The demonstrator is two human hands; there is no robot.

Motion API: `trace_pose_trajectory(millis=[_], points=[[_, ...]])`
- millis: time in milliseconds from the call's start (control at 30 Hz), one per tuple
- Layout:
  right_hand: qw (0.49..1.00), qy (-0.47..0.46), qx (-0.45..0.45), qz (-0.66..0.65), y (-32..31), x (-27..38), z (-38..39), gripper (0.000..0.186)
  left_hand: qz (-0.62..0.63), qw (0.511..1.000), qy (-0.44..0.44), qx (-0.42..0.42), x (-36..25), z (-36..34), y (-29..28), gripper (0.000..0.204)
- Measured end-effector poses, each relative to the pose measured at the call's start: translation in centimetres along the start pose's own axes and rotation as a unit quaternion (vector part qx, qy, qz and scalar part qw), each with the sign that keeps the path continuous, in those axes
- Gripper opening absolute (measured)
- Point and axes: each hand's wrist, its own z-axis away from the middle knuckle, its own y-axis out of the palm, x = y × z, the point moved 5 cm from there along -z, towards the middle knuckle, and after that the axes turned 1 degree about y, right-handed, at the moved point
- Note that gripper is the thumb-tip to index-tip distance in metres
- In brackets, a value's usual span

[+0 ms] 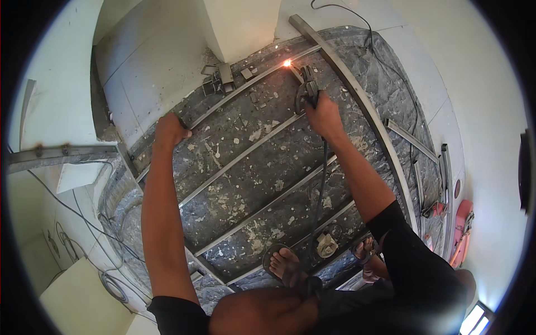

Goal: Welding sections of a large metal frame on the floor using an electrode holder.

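A welding electrode holder (306,90) is gripped in my right hand (325,116), its cable (322,178) trailing down toward my feet. A bright orange arc (287,63) glows at the electrode's tip, on the far crossbar of a steel frame. My left hand (170,132) is closed around the left part of that square metal bar (230,97), thumb showing and the other fingers mostly hidden. Several parallel crossbars join a thick steel side tube (365,103) on the right. The frame lies over a paint-spattered dark sheet (245,162).
Short metal offcuts (225,77) lie beyond the far bar, by a wall corner. Loose steel lengths (412,139) and a red tool (461,229) are at the right. Cables (114,285) coil at the lower left. My sandalled foot (285,263) stands inside the frame.
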Motion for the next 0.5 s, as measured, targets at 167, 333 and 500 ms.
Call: trace_pose_trajectory(millis=[167,333,500], points=[[1.0,-0.003,0.0,0.007,0.2,0.2,0.1,0.033,0.025,0.999,0.007,0.022,0.3,-0.1,0.5,0.04],[1.0,-0.001,0.002,0.008,0.5,-0.1,0.1,0.032,0.027,0.999,-0.003,0.04,0.4,-0.4,0.9,0.044],[1.0,0.002,0.001,-0.004,0.7,0.1,0.0,0.035,0.015,1.0,-0.004,0.025,0.9,-0.6,0.9,0.045]])
